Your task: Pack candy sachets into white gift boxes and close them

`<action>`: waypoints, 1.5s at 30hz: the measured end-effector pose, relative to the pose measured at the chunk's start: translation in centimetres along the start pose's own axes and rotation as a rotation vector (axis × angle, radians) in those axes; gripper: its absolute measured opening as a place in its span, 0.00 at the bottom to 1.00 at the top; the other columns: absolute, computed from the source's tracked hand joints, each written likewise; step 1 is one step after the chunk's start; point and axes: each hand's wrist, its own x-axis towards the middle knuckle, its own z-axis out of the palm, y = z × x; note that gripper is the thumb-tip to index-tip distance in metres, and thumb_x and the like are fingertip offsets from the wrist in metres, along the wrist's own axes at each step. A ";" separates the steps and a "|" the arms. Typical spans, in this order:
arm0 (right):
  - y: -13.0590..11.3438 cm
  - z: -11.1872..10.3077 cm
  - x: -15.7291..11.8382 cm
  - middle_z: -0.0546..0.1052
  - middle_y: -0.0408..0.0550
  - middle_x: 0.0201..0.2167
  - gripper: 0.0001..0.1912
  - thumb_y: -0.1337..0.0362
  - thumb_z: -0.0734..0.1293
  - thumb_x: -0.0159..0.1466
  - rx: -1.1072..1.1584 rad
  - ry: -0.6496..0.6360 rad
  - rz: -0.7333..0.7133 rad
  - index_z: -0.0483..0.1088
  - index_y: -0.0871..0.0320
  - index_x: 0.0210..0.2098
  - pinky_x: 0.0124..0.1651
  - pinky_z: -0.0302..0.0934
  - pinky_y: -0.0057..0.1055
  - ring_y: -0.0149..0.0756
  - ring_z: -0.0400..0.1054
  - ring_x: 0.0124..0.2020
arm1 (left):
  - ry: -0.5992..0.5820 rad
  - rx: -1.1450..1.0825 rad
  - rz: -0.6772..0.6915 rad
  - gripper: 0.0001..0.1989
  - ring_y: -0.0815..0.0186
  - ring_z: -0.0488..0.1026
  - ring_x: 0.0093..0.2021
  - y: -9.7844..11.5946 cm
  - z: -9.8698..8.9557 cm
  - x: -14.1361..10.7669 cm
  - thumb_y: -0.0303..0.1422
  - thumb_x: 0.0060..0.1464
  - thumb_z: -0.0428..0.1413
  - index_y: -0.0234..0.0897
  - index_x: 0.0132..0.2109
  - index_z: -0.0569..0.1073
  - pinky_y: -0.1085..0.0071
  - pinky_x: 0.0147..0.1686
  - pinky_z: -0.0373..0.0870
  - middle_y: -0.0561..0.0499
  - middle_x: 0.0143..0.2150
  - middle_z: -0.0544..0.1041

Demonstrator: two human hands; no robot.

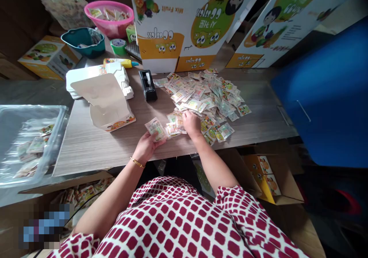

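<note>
My left hand [146, 145] is closed around a few small printed sachets [156, 129], held just above the front of the table. To its right, my right hand [191, 124] has its fingers pinched on a sachet [179, 123] at the near edge of a large heap of sachets [198, 93]. More sachets [214, 131] lie flat beside my right wrist. An open white carton [112, 110] with its lid raised stands left of my hands. Behind it is a stack of flattened white cartons [76, 85].
A black tape dispenser [148, 85] stands mid-table. Large printed boxes [186, 20] line the back. A pink basket [107, 10], a teal basin [83, 45] and green tape [117, 46] sit back left. A clear plastic bin [17, 135] holds sachets at left. A blue panel [330, 97] stands right.
</note>
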 end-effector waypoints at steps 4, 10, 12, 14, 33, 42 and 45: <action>-2.4 -0.8 -2.5 0.79 0.56 0.42 0.14 0.68 0.58 0.73 0.115 0.185 -0.093 0.76 0.60 0.40 0.50 0.65 0.36 0.42 0.72 0.44 | -0.013 -0.027 0.038 0.16 0.63 0.80 0.45 -0.5 1.2 0.6 0.26 0.51 0.66 0.36 0.47 0.76 0.65 0.46 0.81 0.47 0.50 0.81; -8.8 1.9 -8.2 0.77 0.59 0.49 0.15 0.67 0.59 0.74 0.141 0.068 -0.241 0.76 0.61 0.51 0.56 0.67 0.40 0.45 0.72 0.49 | 0.000 -0.037 0.164 0.14 0.60 0.77 0.56 -1.9 2.3 0.2 0.38 0.56 0.64 0.40 0.48 0.77 0.65 0.58 0.73 0.48 0.51 0.81; -9.5 2.7 -9.4 0.75 0.61 0.56 0.19 0.70 0.58 0.73 0.125 0.031 -0.262 0.72 0.63 0.59 0.61 0.65 0.43 0.48 0.70 0.54 | 0.000 -0.036 0.217 0.16 0.59 0.75 0.60 -2.1 2.1 0.0 0.42 0.58 0.63 0.41 0.50 0.76 0.65 0.61 0.70 0.47 0.52 0.81; -9.2 2.7 -10.1 0.72 0.61 0.62 0.22 0.71 0.57 0.73 0.159 -0.006 -0.371 0.69 0.63 0.63 0.65 0.63 0.44 0.48 0.68 0.59 | 0.003 -0.027 0.247 0.18 0.58 0.75 0.60 -1.9 1.6 0.0 0.42 0.56 0.65 0.40 0.50 0.76 0.64 0.61 0.69 0.46 0.53 0.81; -0.3 2.4 -4.2 0.77 0.69 0.49 0.32 0.53 0.75 0.61 0.057 0.023 0.218 0.64 0.65 0.56 0.44 0.65 0.39 0.51 0.75 0.44 | 0.044 0.148 0.038 0.21 0.63 0.80 0.36 -0.4 0.6 0.0 0.32 0.53 0.67 0.38 0.54 0.77 0.72 0.30 0.78 0.46 0.45 0.83; 0.6 0.6 -5.5 0.78 0.53 0.41 0.10 0.61 0.67 0.64 0.321 0.021 0.242 0.65 0.56 0.44 0.43 0.66 0.35 0.42 0.74 0.40 | -0.002 0.038 -0.007 0.18 0.63 0.81 0.39 0.1 0.9 -0.5 0.29 0.51 0.68 0.37 0.50 0.78 0.72 0.32 0.81 0.46 0.48 0.82; -0.7 -0.2 -6.3 0.78 0.55 0.44 0.13 0.60 0.64 0.68 0.524 0.136 0.137 0.63 0.56 0.49 0.46 0.68 0.36 0.42 0.74 0.43 | 0.001 0.000 0.005 0.16 0.62 0.80 0.43 0.0 1.2 -0.3 0.27 0.52 0.67 0.37 0.48 0.78 0.66 0.41 0.82 0.45 0.51 0.81</action>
